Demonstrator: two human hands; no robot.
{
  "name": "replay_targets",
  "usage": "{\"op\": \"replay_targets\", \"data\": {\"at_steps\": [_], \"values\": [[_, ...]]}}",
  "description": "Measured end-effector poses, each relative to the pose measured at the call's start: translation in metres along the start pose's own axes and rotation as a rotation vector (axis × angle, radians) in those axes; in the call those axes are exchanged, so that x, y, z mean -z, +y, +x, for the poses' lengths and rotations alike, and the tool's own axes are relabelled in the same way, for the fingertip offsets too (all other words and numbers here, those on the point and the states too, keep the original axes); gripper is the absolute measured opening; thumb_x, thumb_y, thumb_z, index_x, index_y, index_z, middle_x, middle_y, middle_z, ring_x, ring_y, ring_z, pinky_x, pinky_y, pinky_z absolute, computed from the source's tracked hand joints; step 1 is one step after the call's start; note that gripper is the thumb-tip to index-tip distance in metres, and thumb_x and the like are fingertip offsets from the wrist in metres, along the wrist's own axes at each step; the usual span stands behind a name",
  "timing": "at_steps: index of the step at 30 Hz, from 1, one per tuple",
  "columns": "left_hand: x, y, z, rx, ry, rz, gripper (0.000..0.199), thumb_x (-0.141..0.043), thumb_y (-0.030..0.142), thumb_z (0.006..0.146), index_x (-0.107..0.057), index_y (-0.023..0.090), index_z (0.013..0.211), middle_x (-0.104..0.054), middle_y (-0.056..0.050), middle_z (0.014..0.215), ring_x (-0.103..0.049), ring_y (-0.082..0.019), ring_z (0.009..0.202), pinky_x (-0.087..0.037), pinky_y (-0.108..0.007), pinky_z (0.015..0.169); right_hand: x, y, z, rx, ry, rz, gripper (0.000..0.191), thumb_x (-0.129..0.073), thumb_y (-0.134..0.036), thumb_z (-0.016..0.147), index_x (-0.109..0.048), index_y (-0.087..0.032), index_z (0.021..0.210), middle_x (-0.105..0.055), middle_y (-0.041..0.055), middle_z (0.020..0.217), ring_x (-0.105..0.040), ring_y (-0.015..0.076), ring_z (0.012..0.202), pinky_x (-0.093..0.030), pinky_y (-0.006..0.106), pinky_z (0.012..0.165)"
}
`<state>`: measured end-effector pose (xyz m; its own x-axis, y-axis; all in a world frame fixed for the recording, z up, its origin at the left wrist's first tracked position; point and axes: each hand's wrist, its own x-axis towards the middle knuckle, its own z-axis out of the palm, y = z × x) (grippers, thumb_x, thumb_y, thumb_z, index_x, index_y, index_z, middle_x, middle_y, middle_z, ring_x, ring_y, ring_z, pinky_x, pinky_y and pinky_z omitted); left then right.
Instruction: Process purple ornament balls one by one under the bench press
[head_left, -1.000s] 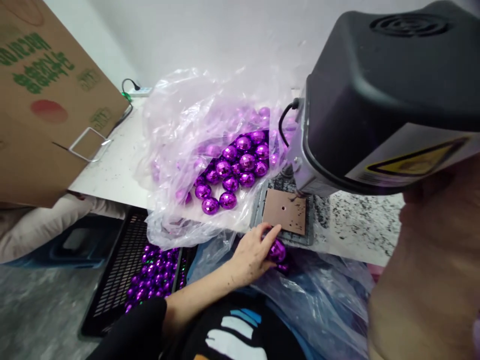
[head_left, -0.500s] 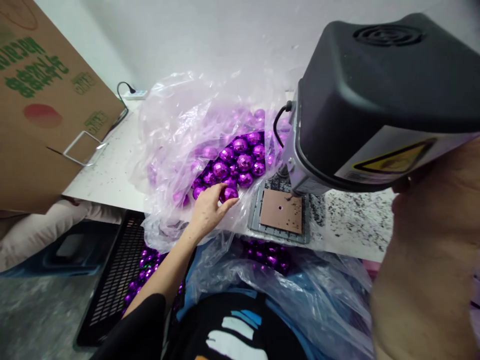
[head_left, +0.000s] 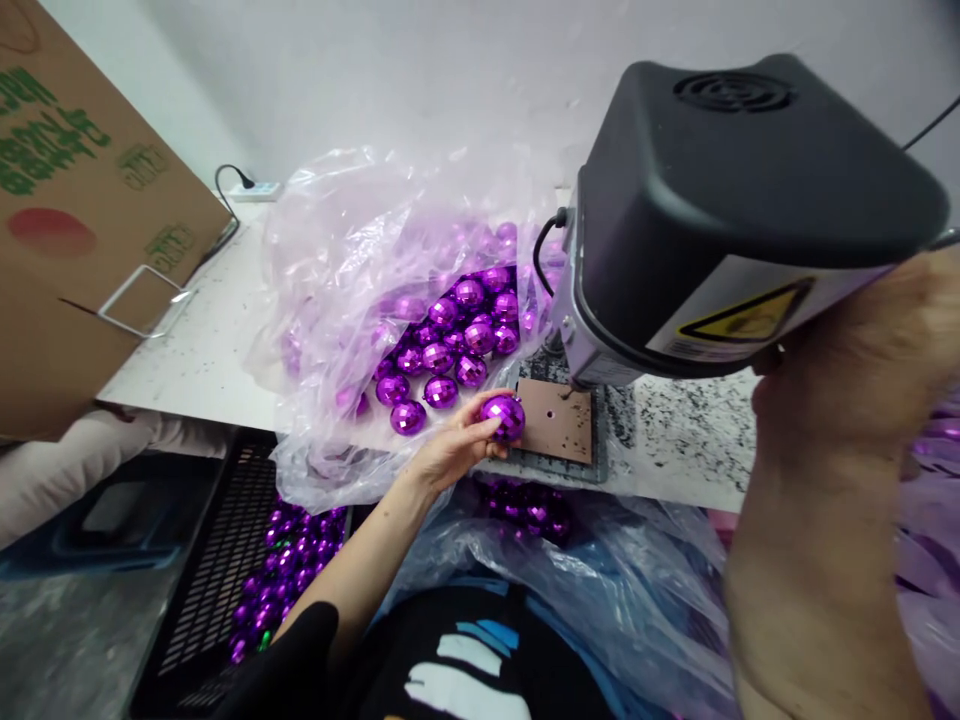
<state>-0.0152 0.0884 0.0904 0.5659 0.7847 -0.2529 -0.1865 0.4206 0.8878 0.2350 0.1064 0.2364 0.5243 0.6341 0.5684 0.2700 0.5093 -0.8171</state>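
Between its thumb and fingers, my left hand (head_left: 457, 445) holds a shiny purple faceted ball (head_left: 502, 417), shaped like a mirror-ball ornament. The ball is at the left edge of a brown square plate (head_left: 566, 425) with a small hole, on the base of a bench machine. Above the plate looms the machine's black motor housing (head_left: 720, 190), which has a warning label. My right hand (head_left: 847, 310) is raised at the housing's right side; its fingers are mostly hidden. Several more purple balls (head_left: 439, 357) lie in an opened clear plastic bag (head_left: 322, 250).
Dark chips litter the white table (head_left: 690, 430). A cardboard box (head_left: 67, 300) stands at left, near a person's trouser leg (head_left: 112, 450). Below the table, a black crate (head_left: 217, 580) holds small purple balls. Clear plastic (head_left: 630, 570) covers my lap, with purple balls by the table edge.
My left hand has taken a purple ball from the pile and moved it right, to the brown plate. The view has shifted slightly; my right hand stays by the machine.
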Motion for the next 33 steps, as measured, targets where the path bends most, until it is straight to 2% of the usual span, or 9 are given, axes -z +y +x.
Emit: {"op": "replay_targets", "data": {"at_steps": [5,8,11,16,19,22,26,33], "values": [[-0.011,-0.007,0.003,-0.164,0.188,0.482,0.058,-0.076,0.042,0.077,-0.050,0.021,0.126,-0.065,-0.007,0.115,-0.063,-0.020,0.099,-0.052,-0.030,0.080,-0.003,-0.005,-0.003,-0.044,0.016,-0.006,0.058,-0.068,-0.060,0.072,-0.038,-0.013,0.057,-0.031,-0.0029,0.052,-0.038,0.0018,0.049,-0.031,0.017,0.041],[-0.015,-0.009,0.010,-0.214,0.190,0.733,0.051,-0.073,0.042,0.081,-0.052,0.020,0.122,-0.065,-0.005,0.109,-0.063,-0.019,0.095,-0.052,-0.032,0.081,-0.002,-0.004,-0.004,-0.030,0.010,-0.008,0.055,-0.067,-0.058,0.074,-0.040,-0.012,0.057,-0.032,-0.0030,0.052,-0.034,0.0014,0.045,-0.025,0.017,0.035],[-0.019,-0.009,0.022,-0.283,0.162,0.885,0.048,-0.071,0.042,0.084,-0.055,0.020,0.124,-0.065,-0.005,0.112,-0.062,-0.021,0.101,-0.050,-0.035,0.088,-0.001,-0.003,-0.005,-0.029,0.000,-0.021,0.050,-0.061,-0.053,0.081,-0.042,-0.012,0.060,-0.033,-0.0041,0.052,-0.033,0.0009,0.041,-0.022,0.017,0.034],[-0.027,-0.014,0.042,-0.420,0.163,1.030,0.047,-0.071,0.039,0.086,-0.055,0.021,0.127,-0.062,-0.007,0.118,-0.060,-0.022,0.110,-0.048,-0.035,0.096,0.001,-0.001,-0.005,-0.037,-0.008,-0.037,0.054,-0.059,-0.053,0.082,-0.029,-0.015,0.058,-0.026,-0.0067,0.047,-0.031,0.0004,0.036,-0.021,0.014,0.034],[-0.035,-0.017,0.050,-0.462,0.215,1.122,0.046,-0.072,0.040,0.084,-0.057,0.023,0.124,-0.061,-0.006,0.115,-0.060,-0.021,0.107,-0.048,-0.033,0.094,0.002,-0.001,-0.005,-0.036,-0.016,-0.037,0.051,-0.057,-0.051,0.084,-0.037,-0.013,0.058,-0.025,-0.0069,0.047,-0.031,0.0001,0.036,-0.021,0.013,0.035],[-0.045,-0.020,0.057,-0.443,0.303,1.232,0.043,-0.072,0.045,0.082,-0.061,0.023,0.117,-0.061,-0.005,0.106,-0.059,-0.023,0.100,-0.048,-0.035,0.089,0.002,-0.002,-0.004,-0.056,-0.011,-0.040,0.048,-0.057,-0.053,0.085,-0.048,-0.010,0.063,-0.027,-0.0062,0.048,-0.032,0.0004,0.037,-0.021,0.013,0.035],[-0.052,-0.025,0.068,-0.433,0.402,1.330,0.040,-0.074,0.048,0.079,-0.064,0.021,0.107,-0.060,-0.006,0.101,-0.057,-0.026,0.100,-0.044,-0.039,0.089,0.002,0.000,0.000,-0.054,-0.023,-0.060,0.052,-0.058,-0.057,0.083,-0.051,-0.009,0.063,-0.028,-0.0056,0.049,-0.032,-0.0009,0.039,-0.022,0.012,0.038],[-0.050,-0.029,0.069,-0.523,0.375,1.308,0.037,-0.074,0.042,0.079,-0.061,0.020,0.105,-0.060,-0.005,0.101,-0.055,-0.025,0.102,-0.039,-0.040,0.097,0.002,0.004,0.006,-0.065,-0.032,-0.035,0.058,-0.062,-0.065,0.075,-0.052,-0.010,0.063,-0.033,-0.0048,0.051,-0.033,0.0005,0.039,-0.022,0.015,0.035]]}}
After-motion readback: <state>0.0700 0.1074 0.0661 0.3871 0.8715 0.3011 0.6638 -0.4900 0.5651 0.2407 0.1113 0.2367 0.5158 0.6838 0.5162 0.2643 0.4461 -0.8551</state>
